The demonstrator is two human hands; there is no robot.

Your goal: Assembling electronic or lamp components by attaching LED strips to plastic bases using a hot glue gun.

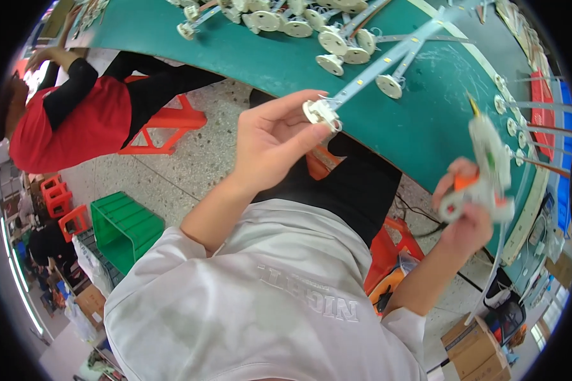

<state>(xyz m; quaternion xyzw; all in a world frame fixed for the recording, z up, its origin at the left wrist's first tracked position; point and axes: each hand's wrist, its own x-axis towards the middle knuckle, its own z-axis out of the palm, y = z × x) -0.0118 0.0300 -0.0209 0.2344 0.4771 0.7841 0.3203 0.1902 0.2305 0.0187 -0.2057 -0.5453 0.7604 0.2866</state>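
My left hand (260,143) pinches the round white base (314,113) of an LED strip (388,62) between thumb and fingers. From that base the strip slants up and to the right over the green tabletop. Thin white wires loop out beside the thumb. On the right, my right hand (469,228) is wrapped round the handle of a white hot glue gun (491,152) with an orange trigger. Its yellowish nozzle points upward, apart from the strip. The gun and right hand are slightly blurred.
Several similar white-based LED strips (333,41) lie piled on the green table (235,44); more line its right edge. A co-worker in red (76,127) sits at the left. A green crate (122,228), red stools (165,127) and a cardboard box (476,349) stand on the floor.
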